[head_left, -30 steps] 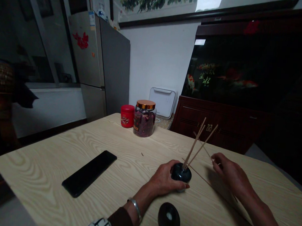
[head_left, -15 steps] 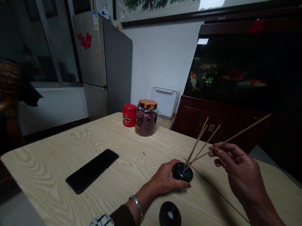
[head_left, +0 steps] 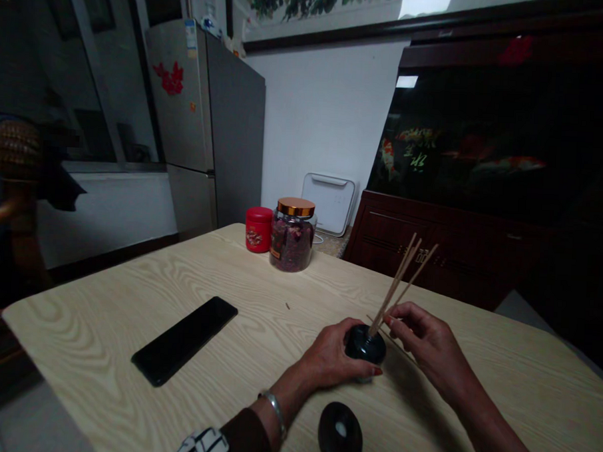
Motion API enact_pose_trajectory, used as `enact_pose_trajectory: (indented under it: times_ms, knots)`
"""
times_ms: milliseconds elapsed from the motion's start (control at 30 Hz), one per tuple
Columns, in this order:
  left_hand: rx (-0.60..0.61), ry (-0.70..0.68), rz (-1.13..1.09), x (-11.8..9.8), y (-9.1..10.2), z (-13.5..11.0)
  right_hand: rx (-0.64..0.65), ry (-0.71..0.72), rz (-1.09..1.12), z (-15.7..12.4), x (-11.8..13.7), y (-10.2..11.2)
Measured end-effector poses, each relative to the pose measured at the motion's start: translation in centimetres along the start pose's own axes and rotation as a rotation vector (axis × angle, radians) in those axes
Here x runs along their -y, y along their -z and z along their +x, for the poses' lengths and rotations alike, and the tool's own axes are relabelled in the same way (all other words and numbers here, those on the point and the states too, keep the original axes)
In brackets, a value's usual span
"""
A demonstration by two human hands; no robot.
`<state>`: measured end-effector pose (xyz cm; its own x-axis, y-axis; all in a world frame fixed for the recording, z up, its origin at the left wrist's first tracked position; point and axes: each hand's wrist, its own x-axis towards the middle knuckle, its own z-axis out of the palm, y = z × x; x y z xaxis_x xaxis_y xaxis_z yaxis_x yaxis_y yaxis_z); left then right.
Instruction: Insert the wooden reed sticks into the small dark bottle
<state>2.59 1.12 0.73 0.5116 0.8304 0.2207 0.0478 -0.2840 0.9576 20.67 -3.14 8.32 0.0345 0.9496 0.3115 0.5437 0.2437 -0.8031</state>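
A dark, round glass diffuser bottle (head_left: 366, 345) stands on the table, tilted slightly if at all. My left hand (head_left: 332, 354) curls around its left side, thumb in front. Several thin wooden reed sticks (head_left: 395, 283) rise from the bottle's neck, leaning right. Just right of the neck, my right hand (head_left: 421, 331) pinches low on a reed stick; its fingertips partly hide which one. Another thin stick (head_left: 399, 347) lies on the table behind the bottle, running under my right hand. In front of the bottle is a dark round cap (head_left: 340, 433) with a pale centre.
A black phone (head_left: 185, 341) lies to the left on the wooden table (head_left: 102, 324). At the far edge stand a red canister (head_left: 258, 229) and a clear jar (head_left: 291, 237) with a copper-coloured lid. A small dark fragment (head_left: 287, 306) lies mid-table. Beyond are a fridge and a fish tank.
My right hand has moved left and slightly down, close to the bottle's neck. The slanted stick it held no longer sticks out to the right. My left hand stays on the bottle.
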Motion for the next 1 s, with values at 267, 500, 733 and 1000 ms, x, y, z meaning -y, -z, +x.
enact_pose_trajectory:
  times_ms: [267,500,733,1000]
  knots:
    - [-0.001,0.015,-0.005,0.0,-0.1,0.0,0.202,-0.015,-0.322,0.4,-1.8,3.9]
    - [0.006,0.025,-0.001,-0.2,0.0,-0.1,0.41,-0.267,-1.101,-0.6,-6.5,4.9]
    - [0.006,0.025,0.01,0.0,0.0,0.1,0.425,-0.259,-1.112,-0.6,-7.1,4.2]
    - [0.015,0.026,-0.009,-0.6,0.2,-0.2,0.144,-0.108,-0.6,0.7,-6.5,6.5]
